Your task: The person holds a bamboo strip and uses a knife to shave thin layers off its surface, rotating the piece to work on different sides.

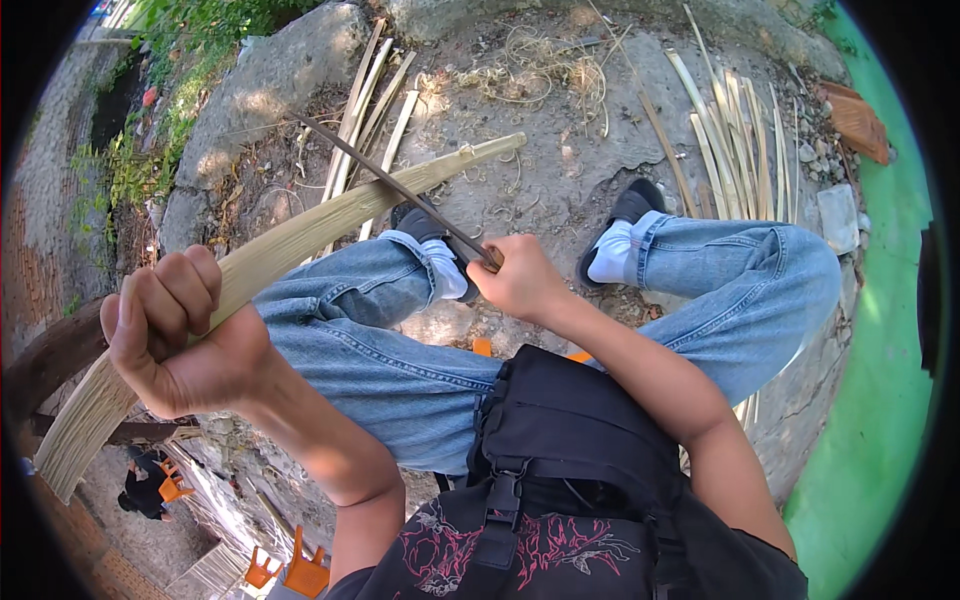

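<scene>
Above the left thigh [390,350]: bamboo strip [330,217], left hand [175,330] clenched round it; right hand [520,275] grips long knife [400,188], blade crossing strip. Curled shavings [530,70] suggest shaving underway, probably unfinished.

This is an outdoor work yard: rough ground [633,125], curled shavings [588,80], pale strips [722,130], leafy plants [190,60].

One wide fisheye view looks steeply down from the wearer's head, over the black fabric bag [590,415] at the near side and the light-blue denim trousers [740,285] to the rough grey ground [560,190] beyond. The bare left hand [185,335] is close to the lens, the bare right hand [520,280] a little farther. On the right, a smooth green surface [875,350] bends along the rim.
</scene>
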{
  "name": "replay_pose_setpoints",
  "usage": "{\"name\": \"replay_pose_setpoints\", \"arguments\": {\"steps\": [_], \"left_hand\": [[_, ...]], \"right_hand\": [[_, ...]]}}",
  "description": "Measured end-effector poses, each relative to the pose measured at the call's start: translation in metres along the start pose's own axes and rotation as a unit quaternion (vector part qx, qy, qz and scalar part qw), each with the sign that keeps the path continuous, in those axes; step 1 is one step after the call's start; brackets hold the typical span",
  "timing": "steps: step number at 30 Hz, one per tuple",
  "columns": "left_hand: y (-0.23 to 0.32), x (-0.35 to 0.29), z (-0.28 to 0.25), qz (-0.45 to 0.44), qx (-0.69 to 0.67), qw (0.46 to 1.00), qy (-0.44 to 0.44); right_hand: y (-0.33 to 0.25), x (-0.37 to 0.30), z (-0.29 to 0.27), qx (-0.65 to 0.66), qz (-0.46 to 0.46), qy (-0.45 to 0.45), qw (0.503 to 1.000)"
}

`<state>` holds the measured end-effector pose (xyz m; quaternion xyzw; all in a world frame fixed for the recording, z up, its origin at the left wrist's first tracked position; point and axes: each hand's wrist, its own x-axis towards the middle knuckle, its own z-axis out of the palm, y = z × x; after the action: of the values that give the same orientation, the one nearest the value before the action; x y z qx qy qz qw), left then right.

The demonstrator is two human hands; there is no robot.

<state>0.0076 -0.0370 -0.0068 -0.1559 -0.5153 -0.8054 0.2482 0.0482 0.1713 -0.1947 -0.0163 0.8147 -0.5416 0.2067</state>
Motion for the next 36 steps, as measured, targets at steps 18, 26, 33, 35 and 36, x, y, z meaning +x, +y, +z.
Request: {"name": "replay_pose_setpoints", "arguments": {"steps": [18, 26, 33, 35, 36], "left_hand": [[-0.007, 0.006, -0.021, -0.005, 0.076, 0.989, 0.130], [-0.001, 0.004, 0.000, 0.003, 0.066, 0.993, 0.095], [-0.011, 0.011, -0.013, 0.009, 0.093, 0.986, 0.139], [-0.006, 0.005, -0.008, 0.008, 0.090, 0.988, 0.128], [-0.004, 0.004, -0.008, 0.003, 0.092, 0.987, 0.130]], "right_hand": [[0.062, 0.019, 0.009, -0.070, 0.150, 0.053, 0.985], [0.041, 0.018, 0.005, -0.021, 0.086, 0.039, 0.995], [0.023, 0.020, 0.005, -0.067, 0.105, 0.023, 0.992], [-0.002, 0.006, 0.010, -0.039, 0.065, 0.001, 0.997], [-0.013, 0.002, 0.010, -0.027, 0.028, 0.008, 0.999]]}}
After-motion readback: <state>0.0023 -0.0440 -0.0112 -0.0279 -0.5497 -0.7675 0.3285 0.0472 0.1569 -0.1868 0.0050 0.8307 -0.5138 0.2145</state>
